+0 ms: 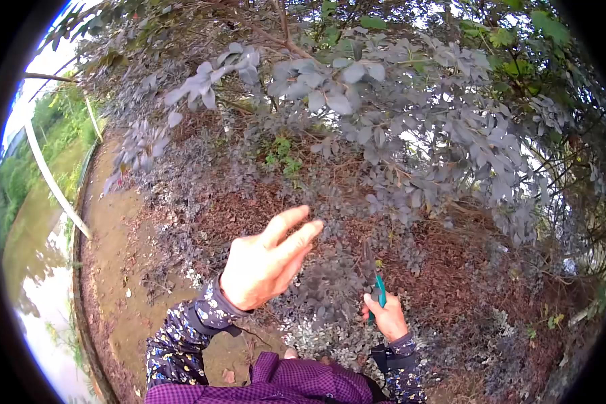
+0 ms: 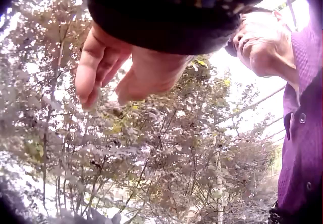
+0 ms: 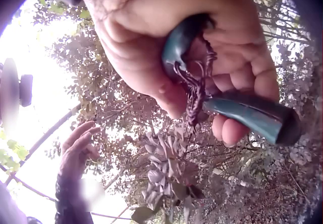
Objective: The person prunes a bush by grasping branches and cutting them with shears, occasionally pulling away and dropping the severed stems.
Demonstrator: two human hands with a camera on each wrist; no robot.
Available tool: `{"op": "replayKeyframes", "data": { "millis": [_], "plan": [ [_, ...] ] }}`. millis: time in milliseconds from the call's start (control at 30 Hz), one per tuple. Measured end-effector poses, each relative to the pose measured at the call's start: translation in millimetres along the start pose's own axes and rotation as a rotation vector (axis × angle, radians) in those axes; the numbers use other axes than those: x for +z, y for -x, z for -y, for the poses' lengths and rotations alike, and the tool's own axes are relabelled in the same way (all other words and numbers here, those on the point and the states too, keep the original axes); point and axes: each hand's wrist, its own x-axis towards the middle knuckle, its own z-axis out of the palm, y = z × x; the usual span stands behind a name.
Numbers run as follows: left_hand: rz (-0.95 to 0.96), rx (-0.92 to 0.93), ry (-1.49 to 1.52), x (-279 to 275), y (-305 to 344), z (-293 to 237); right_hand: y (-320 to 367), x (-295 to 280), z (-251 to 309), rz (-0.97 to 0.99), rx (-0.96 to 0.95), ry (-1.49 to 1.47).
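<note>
My right hand (image 1: 387, 318) grips a pair of pruning shears (image 1: 380, 291) with teal handles, low over the shrubs at the right of centre. In the right wrist view, the palm and fingers curl about the shears' handles (image 3: 247, 117), and dark twisted strands run between them. A leafy sprig (image 3: 169, 168) shows just below the shears there. My left hand (image 1: 262, 259) is raised at the centre of the head view, fingers extended and apart, nothing in it. From the left wrist, that hand (image 2: 151, 72) appears against leafy branches.
Purple-grey leafy branches (image 1: 330, 87) overhang the front. Low shrubs and brown dry leaves (image 1: 249, 215) cover the ground beneath. To the left runs a dirt path (image 1: 114, 269) with a kerb (image 1: 79, 296), a pale pole (image 1: 54, 178) and water beyond.
</note>
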Motion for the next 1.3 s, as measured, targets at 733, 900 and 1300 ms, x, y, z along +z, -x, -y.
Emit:
{"op": "replayKeyframes", "data": {
  "millis": [733,900,1300],
  "plan": [
    [-0.329,-0.088,-0.425,-14,-35,43,31,18,-55,0.204,0.149,0.023],
    [-0.267,-0.176,-0.287,11,6,35,23,32,-15,0.24,0.03,0.036],
    [-0.302,-0.264,-0.185,9,53,70,6,85,71,0.331,-0.146,0.073]
  ]
}}
